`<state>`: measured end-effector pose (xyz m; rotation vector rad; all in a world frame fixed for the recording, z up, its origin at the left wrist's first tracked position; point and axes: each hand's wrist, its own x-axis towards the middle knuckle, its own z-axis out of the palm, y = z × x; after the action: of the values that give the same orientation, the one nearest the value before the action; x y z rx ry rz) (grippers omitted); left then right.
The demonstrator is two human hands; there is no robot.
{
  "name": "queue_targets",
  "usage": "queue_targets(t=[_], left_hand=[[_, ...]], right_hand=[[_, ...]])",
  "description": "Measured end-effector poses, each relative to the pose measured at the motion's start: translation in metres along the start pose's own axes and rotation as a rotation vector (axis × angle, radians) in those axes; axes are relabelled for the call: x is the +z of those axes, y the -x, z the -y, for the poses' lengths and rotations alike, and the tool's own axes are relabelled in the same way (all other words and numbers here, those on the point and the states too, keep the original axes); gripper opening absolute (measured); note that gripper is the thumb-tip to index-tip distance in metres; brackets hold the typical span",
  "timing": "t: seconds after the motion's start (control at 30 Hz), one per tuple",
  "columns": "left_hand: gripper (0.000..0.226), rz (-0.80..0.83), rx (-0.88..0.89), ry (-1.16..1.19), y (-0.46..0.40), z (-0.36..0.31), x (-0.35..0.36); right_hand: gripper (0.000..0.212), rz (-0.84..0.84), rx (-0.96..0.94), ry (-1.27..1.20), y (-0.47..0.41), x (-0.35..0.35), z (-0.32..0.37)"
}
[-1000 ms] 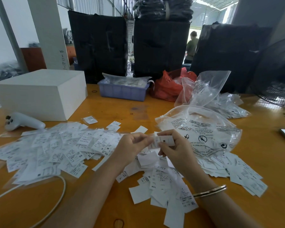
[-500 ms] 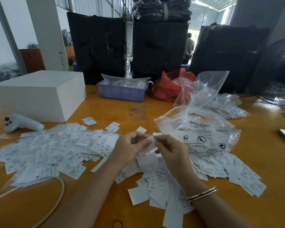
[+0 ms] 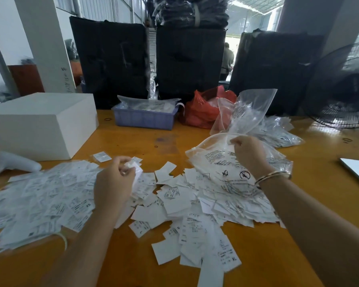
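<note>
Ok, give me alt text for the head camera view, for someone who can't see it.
At an orange wooden table, a person's left hand grips a small white paper label while the right hand pinches the rim of a clear printed plastic bag. Many loose white size labels lie heaped across the table.

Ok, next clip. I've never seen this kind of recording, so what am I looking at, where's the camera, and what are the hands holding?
There is no machine here: a person works with two bare hands. The view comes from one wide-angle camera worn on the head, looking forward and down. The left hand pinches small white labels. The right hand grips the rim of a clear plastic bag with printed warnings. On the yellow table lie heaps of loose labels, a white box, a blue tray and a red bag.
</note>
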<state>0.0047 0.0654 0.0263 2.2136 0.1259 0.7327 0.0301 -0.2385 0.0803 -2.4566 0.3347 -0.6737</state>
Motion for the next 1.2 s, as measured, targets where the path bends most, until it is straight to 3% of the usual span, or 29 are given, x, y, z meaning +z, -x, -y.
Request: queue_targets(t=[0.1,0.17,0.23,0.33,0.43,0.6,0.7,0.77,0.87,0.93,1.1,1.2], left_hand=[[0.032,-0.023,0.015,-0.279,-0.003,0.011,0.002],[0.037,-0.036,0.043,-0.427,-0.004,0.016,0.004],[0.037,-0.043,0.079,-0.491,-0.004,0.017,0.005],[0.032,-0.031,0.173,-0.471,-0.002,0.013,0.010],[0.025,0.001,0.256,-0.371,0.004,0.005,0.013],[0.015,0.138,0.336,-0.040,0.013,-0.010,0.014],[0.012,0.373,0.311,0.224,0.021,-0.021,0.018],[0.010,0.515,0.270,0.339,0.025,-0.024,0.020],[0.035,0.634,0.203,0.462,0.027,-0.024,0.022],[0.040,0.646,0.164,0.483,0.027,-0.023,0.023],[0.008,0.555,0.034,0.496,0.025,-0.021,0.028],[0.007,0.487,-0.117,0.603,0.022,-0.022,0.029]], right_hand=[[0.028,0.224,0.004,0.423,-0.014,0.008,-0.022],[0.023,0.317,-0.023,0.498,-0.014,0.016,-0.032],[0.016,0.325,-0.015,0.501,-0.007,0.021,-0.032],[0.017,0.203,-0.034,0.529,-0.001,0.027,-0.030],[0.013,0.131,0.003,0.395,-0.002,0.025,-0.030],[0.017,-0.085,0.012,-0.103,0.006,0.006,-0.013],[0.012,0.037,-0.127,-0.348,0.037,0.008,0.017],[0.017,0.160,-0.232,-0.386,0.065,0.016,0.034],[0.012,0.337,-0.327,-0.405,0.102,0.035,0.049],[0.014,0.326,-0.377,-0.386,0.113,0.047,0.051],[0.031,0.349,-0.404,-0.436,0.119,0.061,0.050],[0.036,0.359,-0.348,-0.533,0.118,0.065,0.049]])
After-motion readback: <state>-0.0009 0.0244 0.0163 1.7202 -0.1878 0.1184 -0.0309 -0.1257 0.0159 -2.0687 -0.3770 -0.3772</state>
